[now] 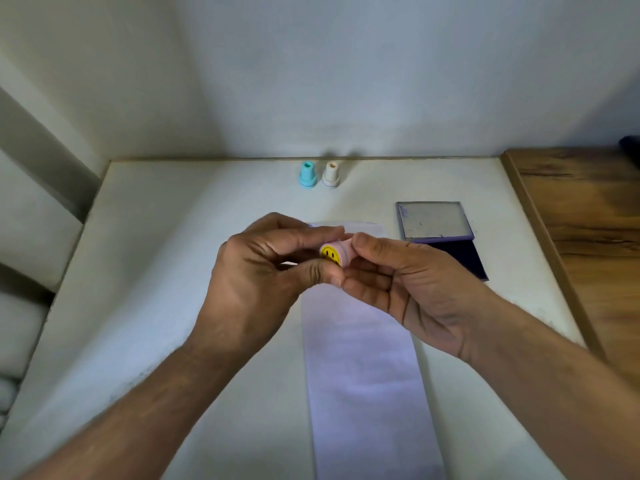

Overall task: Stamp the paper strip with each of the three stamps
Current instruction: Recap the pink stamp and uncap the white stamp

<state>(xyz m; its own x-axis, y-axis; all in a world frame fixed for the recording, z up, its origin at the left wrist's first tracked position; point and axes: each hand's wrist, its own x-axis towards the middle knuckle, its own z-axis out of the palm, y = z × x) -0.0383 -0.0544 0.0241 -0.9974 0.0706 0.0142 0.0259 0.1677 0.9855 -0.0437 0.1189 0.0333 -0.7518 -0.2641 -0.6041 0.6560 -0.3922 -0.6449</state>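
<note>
A long white paper strip (367,375) lies lengthwise on the white table (173,271), running from the front edge toward the back. Above its far part I hold a small pink stamp (337,253) with a yellow smiley face on its end. My left hand (263,275) pinches it from the left with thumb and forefinger. My right hand (405,285) grips it from the right. A blue stamp (307,174) and a cream stamp (331,174) stand upright side by side near the back wall.
An open ink pad (457,258) lies to the right of the strip, its clear lid (434,221) folded back. A wooden surface (588,237) borders the table on the right. Walls close the back and left.
</note>
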